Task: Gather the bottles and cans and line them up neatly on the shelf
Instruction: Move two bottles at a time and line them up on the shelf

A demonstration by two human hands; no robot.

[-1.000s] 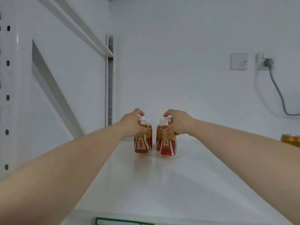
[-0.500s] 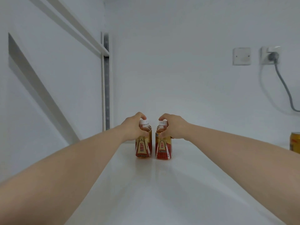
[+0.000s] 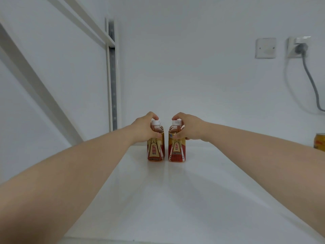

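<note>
Two small amber drink bottles with white caps and red-gold labels stand upright side by side on the white shelf (image 3: 175, 199), toward its back. My left hand (image 3: 143, 128) is wrapped around the neck of the left bottle (image 3: 155, 148). My right hand (image 3: 190, 127) grips the neck of the right bottle (image 3: 177, 150). A narrow gap separates the two bottles. A gold and red can (image 3: 319, 142) stands on the shelf at the far right edge, partly cut off by the frame.
A white shelf upright (image 3: 111, 76) and a diagonal brace (image 3: 35, 80) close off the left side. On the back wall sit a switch plate (image 3: 265, 48) and a socket with a grey cable (image 3: 311, 80) hanging down.
A second pair of bottles seen behind a second ago is hidden now. The bottles I hold now stand squarely side by side, and the view has closed in on the shelf.
</note>
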